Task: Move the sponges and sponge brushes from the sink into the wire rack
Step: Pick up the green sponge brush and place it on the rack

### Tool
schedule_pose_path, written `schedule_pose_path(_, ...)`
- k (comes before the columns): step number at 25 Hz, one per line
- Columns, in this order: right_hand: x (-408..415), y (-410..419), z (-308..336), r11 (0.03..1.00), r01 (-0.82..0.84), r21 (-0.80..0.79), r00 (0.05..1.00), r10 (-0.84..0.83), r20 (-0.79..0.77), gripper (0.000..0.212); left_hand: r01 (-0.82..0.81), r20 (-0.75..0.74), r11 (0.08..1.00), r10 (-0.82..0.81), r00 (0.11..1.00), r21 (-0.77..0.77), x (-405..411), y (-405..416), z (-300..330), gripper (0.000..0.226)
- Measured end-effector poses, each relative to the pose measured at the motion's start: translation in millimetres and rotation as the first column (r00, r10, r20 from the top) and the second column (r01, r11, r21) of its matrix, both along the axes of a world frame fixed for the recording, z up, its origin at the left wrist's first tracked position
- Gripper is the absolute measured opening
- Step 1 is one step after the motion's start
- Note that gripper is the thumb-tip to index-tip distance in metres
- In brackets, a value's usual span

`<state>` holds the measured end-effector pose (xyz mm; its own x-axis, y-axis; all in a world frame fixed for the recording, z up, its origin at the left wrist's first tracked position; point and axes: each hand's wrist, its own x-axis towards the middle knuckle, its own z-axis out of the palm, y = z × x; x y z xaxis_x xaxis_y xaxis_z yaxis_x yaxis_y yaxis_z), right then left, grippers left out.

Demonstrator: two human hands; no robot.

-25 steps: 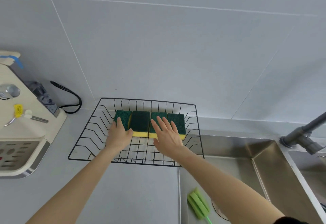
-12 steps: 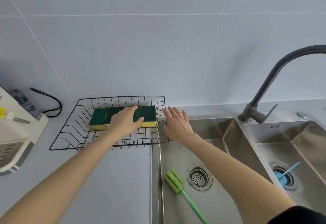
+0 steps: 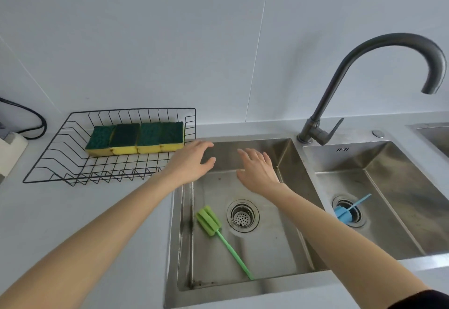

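both hands, left hand [image 3: 192,162] and right hand [image 3: 257,170], hung open and empty over the sink [image 3: 286,284]. the green brush [image 3: 213,223] lay on its floor; it looked light, soft-headed, best pinched by its stiff handle.

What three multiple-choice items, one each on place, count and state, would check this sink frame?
1. Where does the green sponge brush lie?
A. In the wire rack
B. In the left basin, beside the drain
C. On the counter

2. How many sponges sit in the wire rack?
A. Two
B. Four
C. Six

3. What are the hands doing?
A. Both open and empty
B. Left holds a sponge
C. Right holds the blue brush

Key: 1 B, its head rests on the basin floor left of the drain. 2 B, four stand in one row. 3 A, left hand and right hand show spread fingers above the basin; the blue sponge brush lies on the other drain.
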<state>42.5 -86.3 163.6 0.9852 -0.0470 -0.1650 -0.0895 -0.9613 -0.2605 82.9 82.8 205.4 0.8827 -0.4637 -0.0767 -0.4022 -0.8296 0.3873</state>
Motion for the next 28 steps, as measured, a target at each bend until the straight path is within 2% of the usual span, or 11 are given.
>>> schedule_pose_path(8,-19.6,-34.4,-48.3,0.999,0.015,0.042,0.986,-0.008,-0.167,0.056,0.123,-0.076,0.982,-0.113,0.991,0.142,-24.8,-37.2,-48.0,0.047)
schedule_pose_path(12,-22.5,-37.6,-79.8,0.995,0.043,0.089,0.959,-0.017,-0.282,0.050,0.157,-0.192,0.971,-0.122,0.974,0.182,-29.3,-42.9,-79.5,0.047)
schedule_pose_path(19,-29.4,-31.7,-139.5,0.963,0.164,0.212,0.854,-0.032,-0.519,0.042,0.208,-0.405,0.928,-0.069,0.912,0.309,-24.3,-42.6,-142.0,0.055)
schedule_pose_path(28,-54.9,-12.7,-191.4,0.940,0.248,0.236,0.715,-0.013,-0.699,0.038,0.258,-0.498,0.867,-0.014,0.867,0.426,-33.1,-42.2,-198.6,0.058)
